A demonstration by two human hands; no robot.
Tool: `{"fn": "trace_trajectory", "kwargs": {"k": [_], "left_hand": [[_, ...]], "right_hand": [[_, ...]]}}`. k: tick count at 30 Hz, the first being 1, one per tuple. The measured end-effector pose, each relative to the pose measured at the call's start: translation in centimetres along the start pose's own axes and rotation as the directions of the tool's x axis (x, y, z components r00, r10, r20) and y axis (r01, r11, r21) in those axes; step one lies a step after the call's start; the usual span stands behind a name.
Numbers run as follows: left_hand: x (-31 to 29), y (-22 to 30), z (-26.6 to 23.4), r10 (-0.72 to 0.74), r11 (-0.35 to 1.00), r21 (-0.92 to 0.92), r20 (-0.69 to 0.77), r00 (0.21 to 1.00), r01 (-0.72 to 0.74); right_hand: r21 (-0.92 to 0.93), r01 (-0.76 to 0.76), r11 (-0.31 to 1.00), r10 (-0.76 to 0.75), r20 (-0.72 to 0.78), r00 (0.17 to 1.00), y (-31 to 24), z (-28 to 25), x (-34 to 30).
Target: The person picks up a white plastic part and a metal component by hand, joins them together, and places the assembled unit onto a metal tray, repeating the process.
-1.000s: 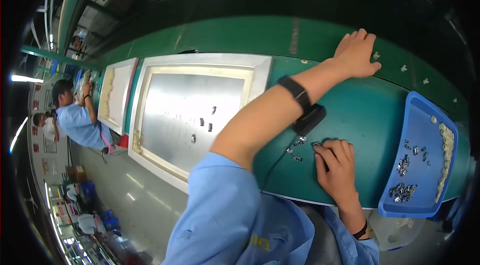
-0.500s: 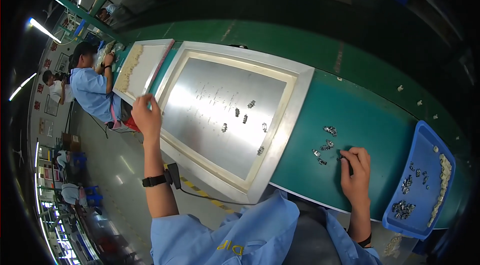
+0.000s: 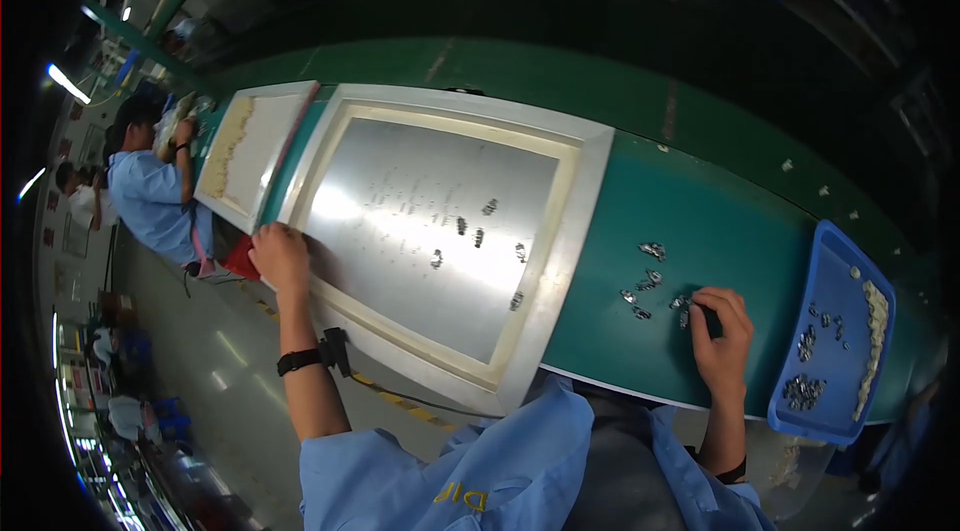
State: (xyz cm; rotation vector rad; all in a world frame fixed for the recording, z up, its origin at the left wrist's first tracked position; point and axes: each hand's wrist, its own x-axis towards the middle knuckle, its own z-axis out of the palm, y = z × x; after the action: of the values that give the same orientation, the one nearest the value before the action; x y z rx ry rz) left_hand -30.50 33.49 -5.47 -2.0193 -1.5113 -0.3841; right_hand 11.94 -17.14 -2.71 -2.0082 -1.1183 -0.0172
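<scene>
My right hand is low over the green bench, thumb and forefinger pinched at a small shiny metal part. Several similar metal parts lie in a loose group just left of it. At the near left corner of a wide silver frame, my left hand is lowered with its fingers curled together. Whatever those fingers hold, if anything, is hidden. A sheet-metal panel fills the frame, and several dark metal parts sit spread over its right half.
At the right, a blue tray holds metal parts and a row of cream pieces. Left of the frame stands a second, pale tray with cream pieces. Beyond it a person in blue works. A cable runs from my left wrist.
My left hand has come down and slightly left onto the frame's corner. The right hand has shifted slightly right, and metal parts now show beside its fingertips. The whole view has shifted a little.
</scene>
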Motion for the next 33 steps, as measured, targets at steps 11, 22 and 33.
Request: {"fn": "trace_trajectory", "kwargs": {"k": [11, 22, 33], "left_hand": [[2.8, -0.6, 1.2, 0.093, 0.944, -0.327, 0.127, 0.988, -0.046], [-7.9, 23.6, -24.4, 0.672, -0.342, -0.920, -0.098, 0.734, 0.191], [-11.5, 28.5, -29.8, 0.801, -0.460, -0.567, 0.068, 0.595, 0.684]], "right_hand": [[0.651, -0.189, 0.735, 0.200, 0.058, 0.978, -0.5, -0.8, 1.3], [0.690, 0.006, 0.724, -0.044, 0.038, 0.998, -4.1, -2.1, 2.5], [0.527, 0.425, 0.736, -0.294, -0.317, 0.902, -4.8, -2.6, 3.7]]}}
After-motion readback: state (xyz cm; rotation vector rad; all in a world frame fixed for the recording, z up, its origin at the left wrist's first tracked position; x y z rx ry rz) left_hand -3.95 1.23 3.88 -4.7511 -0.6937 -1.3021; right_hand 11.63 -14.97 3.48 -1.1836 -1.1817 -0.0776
